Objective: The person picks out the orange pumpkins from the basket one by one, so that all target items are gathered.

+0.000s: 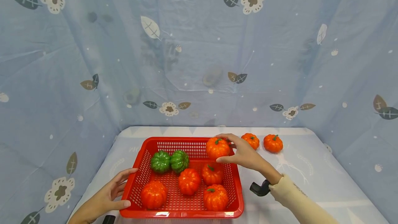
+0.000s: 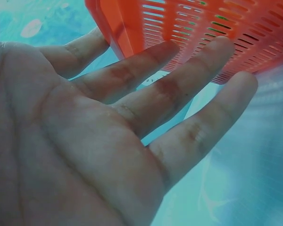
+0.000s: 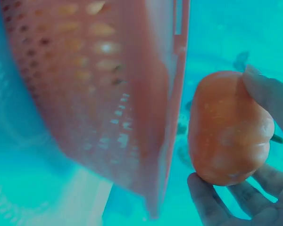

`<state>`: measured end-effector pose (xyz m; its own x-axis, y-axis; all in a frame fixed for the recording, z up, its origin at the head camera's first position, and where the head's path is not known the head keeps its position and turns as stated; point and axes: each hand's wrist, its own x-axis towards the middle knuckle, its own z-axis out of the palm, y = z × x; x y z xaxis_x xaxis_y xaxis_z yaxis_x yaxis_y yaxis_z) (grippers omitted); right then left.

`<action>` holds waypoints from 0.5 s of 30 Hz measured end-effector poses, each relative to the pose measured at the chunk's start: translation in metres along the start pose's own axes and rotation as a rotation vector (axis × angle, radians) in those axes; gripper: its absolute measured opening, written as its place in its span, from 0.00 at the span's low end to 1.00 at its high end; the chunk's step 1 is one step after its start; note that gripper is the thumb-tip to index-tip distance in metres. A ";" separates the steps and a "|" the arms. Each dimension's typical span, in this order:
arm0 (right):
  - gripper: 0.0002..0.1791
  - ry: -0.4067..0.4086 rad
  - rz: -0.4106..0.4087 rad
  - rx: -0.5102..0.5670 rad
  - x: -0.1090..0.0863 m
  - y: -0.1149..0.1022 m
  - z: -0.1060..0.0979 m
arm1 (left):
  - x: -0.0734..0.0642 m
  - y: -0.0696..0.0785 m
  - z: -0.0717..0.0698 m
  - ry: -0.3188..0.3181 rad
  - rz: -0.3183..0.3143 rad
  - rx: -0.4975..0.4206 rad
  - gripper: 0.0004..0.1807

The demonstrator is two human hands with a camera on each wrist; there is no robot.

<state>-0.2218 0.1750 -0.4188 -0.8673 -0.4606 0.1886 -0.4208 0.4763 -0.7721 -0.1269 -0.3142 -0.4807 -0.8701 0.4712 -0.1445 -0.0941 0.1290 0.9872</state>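
My right hand holds a small orange toy pumpkin with a green stem, over the back right corner of a red plastic basket. In the right wrist view, thumb and fingertips grip this pumpkin beside the basket's rim. My left hand is at the basket's left side, thumb and index fingertip at its rim. The left wrist view shows that hand with fingers extended along the slotted wall. Inside the basket lie two green pumpkins and several orange ones.
Two more orange pumpkins, one nearer the hand and one farther right, sit on the pale patterned tabletop behind the right forearm. A blue curtain with flowers and leaves encloses the table at the back and sides.
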 end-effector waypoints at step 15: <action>0.42 0.142 0.074 -0.005 -0.011 0.033 -0.019 | 0.000 0.000 0.000 0.014 0.002 0.026 0.43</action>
<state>-0.2308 0.2099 -0.4350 -0.9247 -0.3139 0.2154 -0.3554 0.5093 -0.7838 -0.1266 -0.3143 -0.4811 -0.8770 0.4591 -0.1416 -0.0803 0.1506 0.9853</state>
